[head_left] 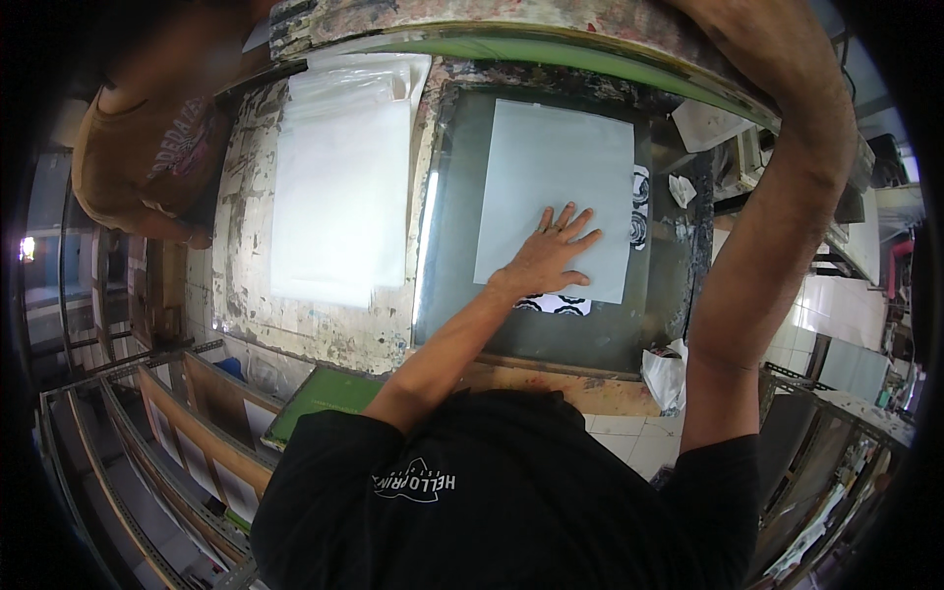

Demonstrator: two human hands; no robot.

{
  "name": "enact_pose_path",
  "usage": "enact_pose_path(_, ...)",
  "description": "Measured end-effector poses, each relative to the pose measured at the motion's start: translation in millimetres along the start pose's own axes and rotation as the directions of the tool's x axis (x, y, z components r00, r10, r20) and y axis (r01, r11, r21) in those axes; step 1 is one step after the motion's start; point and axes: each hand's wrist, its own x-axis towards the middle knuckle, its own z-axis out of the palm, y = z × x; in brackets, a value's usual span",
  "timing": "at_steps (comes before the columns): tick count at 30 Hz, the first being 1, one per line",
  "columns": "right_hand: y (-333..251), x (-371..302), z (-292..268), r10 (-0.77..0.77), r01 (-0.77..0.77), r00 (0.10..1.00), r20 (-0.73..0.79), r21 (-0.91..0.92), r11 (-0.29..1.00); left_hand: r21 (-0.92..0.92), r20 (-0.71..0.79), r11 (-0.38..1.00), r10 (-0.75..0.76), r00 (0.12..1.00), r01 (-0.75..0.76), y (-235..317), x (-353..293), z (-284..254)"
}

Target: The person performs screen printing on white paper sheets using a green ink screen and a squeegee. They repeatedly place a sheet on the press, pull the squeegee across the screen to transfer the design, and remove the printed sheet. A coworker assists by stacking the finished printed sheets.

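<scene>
My left hand (pixel 553 248) lies flat with spread fingers on a pale translucent sheet (pixel 556 167). A ring shows on one finger. Beneath that sheet is a dark glassy table panel (pixel 455 197). White pieces with black round patterns (pixel 568 306) stick out past the sheet's lower and right edges. My right arm reaches up along the right side to a raised screen-printing frame (pixel 590 61) with green mesh. The right hand itself is cut off by the top edge, so its grip is hidden.
A stack of white translucent sheets (pixel 339 187) lies on the paint-worn table (pixel 246 246) to the left. Another person (pixel 147 157) stands at the far left. Crumpled white paper (pixel 666 379) sits at the table's near right corner. Racks of boards (pixel 202 433) stand at lower left.
</scene>
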Motion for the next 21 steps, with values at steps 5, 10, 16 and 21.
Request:
enact_pose_path(5,-12.0,-8.8,1.6,-0.056,0.053,0.996,-0.068,-0.045,0.998,0.16,0.07,0.977,-0.151,0.986,0.138,-3.9,-33.0,-48.9)
enact_pose_path(10,7.5,-2.2,2.5,-0.009,0.012,1.0,-0.024,0.114,0.993,0.209,0.099,0.918,-0.363,0.927,0.337,-4.5,-58.4,-66.1)
enact_pose_path(16,5.9,-2.5,2.5,-0.057,0.062,0.997,-0.06,0.096,0.993,0.202,0.067,0.916,-0.367,0.928,0.347,-9.7,-64.8,-60.5)
enact_pose_path(21,9.1,4.8,-7.9,0.056,-0.062,0.996,0.075,0.078,0.995,0.199,0.037,0.914,-0.367,0.929,0.353,-10.5,-65.7,-56.4)
